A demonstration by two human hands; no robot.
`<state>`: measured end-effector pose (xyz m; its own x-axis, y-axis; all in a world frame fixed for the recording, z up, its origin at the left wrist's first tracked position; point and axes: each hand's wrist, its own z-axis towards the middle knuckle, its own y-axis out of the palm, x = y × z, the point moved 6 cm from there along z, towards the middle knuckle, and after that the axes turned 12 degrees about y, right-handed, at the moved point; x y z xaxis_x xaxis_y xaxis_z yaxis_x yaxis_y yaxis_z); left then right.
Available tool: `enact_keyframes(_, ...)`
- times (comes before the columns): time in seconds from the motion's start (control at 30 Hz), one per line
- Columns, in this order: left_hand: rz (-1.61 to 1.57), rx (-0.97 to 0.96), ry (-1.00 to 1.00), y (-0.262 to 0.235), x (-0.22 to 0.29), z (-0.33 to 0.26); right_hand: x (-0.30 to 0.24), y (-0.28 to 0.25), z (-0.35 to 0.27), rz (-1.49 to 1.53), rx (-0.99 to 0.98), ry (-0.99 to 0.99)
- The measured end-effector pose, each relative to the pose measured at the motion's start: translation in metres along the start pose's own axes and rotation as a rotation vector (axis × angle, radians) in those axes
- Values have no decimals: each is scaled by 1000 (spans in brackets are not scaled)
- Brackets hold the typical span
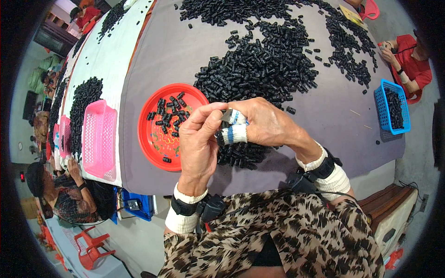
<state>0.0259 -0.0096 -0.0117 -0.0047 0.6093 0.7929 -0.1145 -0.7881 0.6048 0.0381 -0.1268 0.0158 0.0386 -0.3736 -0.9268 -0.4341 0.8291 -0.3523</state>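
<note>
Pinching a small dark piece between close-set thumb and forefinger, the left hand meets the right hand over the grey worktop. The right fingers are curled in close (two wear white tape with blue marks); whether they grip the same piece, I cannot tell.

Just left of the hands, a round red dish carries loose black pieces, gathered mostly in its upper part, with one near the lower rim. Its bottom is smooth and patterned in yellow and green. At the worktop's right edge, a rectangular blue basket with pierced walls is heaped with similar pieces. To the left, a pink lattice basket stands on white cloth, beside a long black pile.

Beyond the hands spreads a large heap of short, stubby, cylinder-like pieces, black and slightly glossy. Ribbed, cream-coloured cuffs cover both wrists under black straps.
</note>
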Motion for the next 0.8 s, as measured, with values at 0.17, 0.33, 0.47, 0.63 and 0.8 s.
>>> enact_keyframes(0.17,-107,5,-33,3,-3,4,4,-3,0,84,2,-1)
enact_keyframes(0.33,-303,-36,-92,6,-7,3,-3,-8,0,52,23,45)
enact_keyframes(0.47,-337,-46,-108,7,-9,2,-2,-8,1,46,19,33)
enact_keyframes(0.63,-313,-45,-86,7,-10,2,0,-8,3,-6,46,29)
enact_keyframes(0.8,-307,-52,-87,7,-9,2,3,-7,4,2,45,11)
